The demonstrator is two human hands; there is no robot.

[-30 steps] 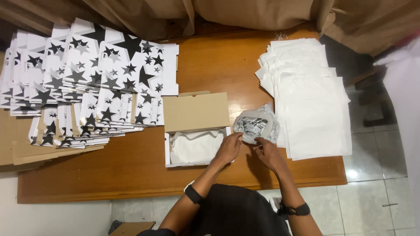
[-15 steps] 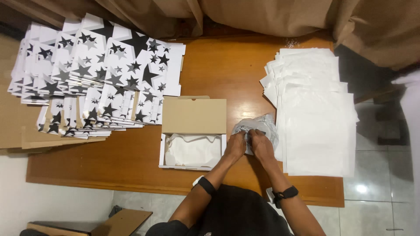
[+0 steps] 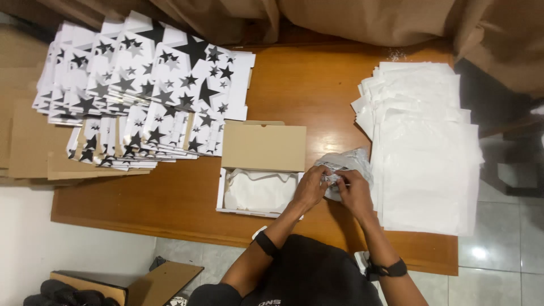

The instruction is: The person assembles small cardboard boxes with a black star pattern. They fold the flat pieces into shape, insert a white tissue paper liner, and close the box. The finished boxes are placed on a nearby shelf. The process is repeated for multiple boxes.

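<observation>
My left hand point(image 3: 311, 187) and my right hand point(image 3: 354, 194) meet over a crumpled clear plastic bag point(image 3: 347, 163) with dark print, both gripping it just right of an open cardboard box point(image 3: 262, 147). The box has its brown lid flipped back and white tissue paper point(image 3: 259, 190) lying inside. Both wrists wear dark bands. The bag rests on the wooden table point(image 3: 306, 90), touching the left edge of a stack of white sheets.
Fanned piles of flat white box blanks printed with black stars point(image 3: 141, 90) cover the table's left. A stack of white paper sheets point(image 3: 422, 147) lies at the right. Brown cardboard sheets point(image 3: 25, 153) sit far left, an open carton point(image 3: 136, 283) on the floor, tan curtains behind.
My hands have closed in together on the plastic bag, which has been gathered smaller beside the box. The view has shifted slightly with my head.
</observation>
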